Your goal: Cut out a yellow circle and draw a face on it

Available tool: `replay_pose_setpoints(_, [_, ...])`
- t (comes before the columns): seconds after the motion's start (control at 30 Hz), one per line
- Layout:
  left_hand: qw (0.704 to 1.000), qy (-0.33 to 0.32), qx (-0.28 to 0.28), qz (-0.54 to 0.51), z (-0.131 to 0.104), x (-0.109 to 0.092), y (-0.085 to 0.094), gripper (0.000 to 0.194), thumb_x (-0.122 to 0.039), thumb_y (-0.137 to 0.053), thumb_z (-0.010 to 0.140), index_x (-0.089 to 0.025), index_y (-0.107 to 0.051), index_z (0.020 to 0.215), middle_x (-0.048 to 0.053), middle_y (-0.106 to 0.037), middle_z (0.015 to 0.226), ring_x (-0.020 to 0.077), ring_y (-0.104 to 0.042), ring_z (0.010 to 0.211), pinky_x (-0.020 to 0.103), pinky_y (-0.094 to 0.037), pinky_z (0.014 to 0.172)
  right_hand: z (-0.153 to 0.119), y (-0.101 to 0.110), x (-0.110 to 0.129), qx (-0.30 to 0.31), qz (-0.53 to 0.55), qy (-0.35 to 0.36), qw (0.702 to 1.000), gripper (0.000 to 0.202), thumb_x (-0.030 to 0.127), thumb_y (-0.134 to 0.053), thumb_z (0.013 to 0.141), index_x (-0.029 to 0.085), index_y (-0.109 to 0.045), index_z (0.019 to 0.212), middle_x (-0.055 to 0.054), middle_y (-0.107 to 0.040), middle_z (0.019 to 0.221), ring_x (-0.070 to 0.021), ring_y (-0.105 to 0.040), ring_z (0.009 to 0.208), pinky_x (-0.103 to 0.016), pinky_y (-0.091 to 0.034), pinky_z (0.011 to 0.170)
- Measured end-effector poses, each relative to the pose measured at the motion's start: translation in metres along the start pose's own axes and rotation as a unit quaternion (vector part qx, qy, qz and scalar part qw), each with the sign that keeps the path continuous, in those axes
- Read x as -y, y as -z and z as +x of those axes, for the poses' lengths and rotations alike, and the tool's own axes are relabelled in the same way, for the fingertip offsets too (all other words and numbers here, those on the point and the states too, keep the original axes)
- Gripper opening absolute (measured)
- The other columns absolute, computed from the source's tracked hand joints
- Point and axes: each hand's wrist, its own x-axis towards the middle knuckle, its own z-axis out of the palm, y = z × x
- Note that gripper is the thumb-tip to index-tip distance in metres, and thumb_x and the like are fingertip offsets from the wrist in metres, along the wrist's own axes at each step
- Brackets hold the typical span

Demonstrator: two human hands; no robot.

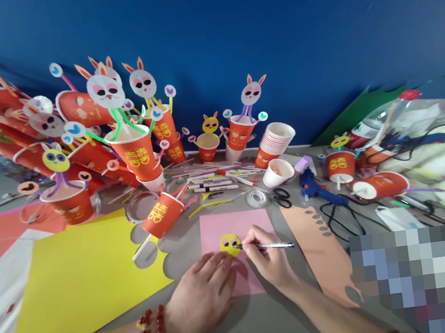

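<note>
A small yellow paper face [227,242] with pink eye patches and dark marks lies on a pink sheet of paper [235,221]. My left hand [205,293] rests flat on the sheet, fingers stretched out, with its fingertips at the lower edge of the face. In my right hand [268,258] is a black-tipped pen [276,245], pinched between thumb and fingers. The pen's tip touches or hovers just over the right side of the face; which of the two I cannot tell.
Yellow paper [85,275] with round cutouts lies left, peach paper [317,246] right. An orange paper cup [163,215] lies tipped ahead, near tape [256,198], scissors [281,197] and a blue glue gun [318,190]. Behind stand rabbit-faced cups [133,150], several pens [212,181] and stacked cups [274,141].
</note>
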Motion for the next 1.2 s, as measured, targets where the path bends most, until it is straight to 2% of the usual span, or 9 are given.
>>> replay_pose_setpoints(1.2, [1.000,0.001,-0.005,0.005,-0.0001,0.0001,-0.0005,0.045,-0.041,-0.052,0.101,-0.009,-0.057,0.132,0.011,-0.060,0.138,0.0282,-0.053,0.128,0.041,-0.042,0.108,-0.0012,-0.0005,-0.0012,-0.005,0.011,0.003,1.000,0.020,0.016,-0.047,0.089,0.022,-0.044,0.070,0.007,-0.042,0.058,-0.0097,-0.038,0.049,-0.021,-0.029,0.048])
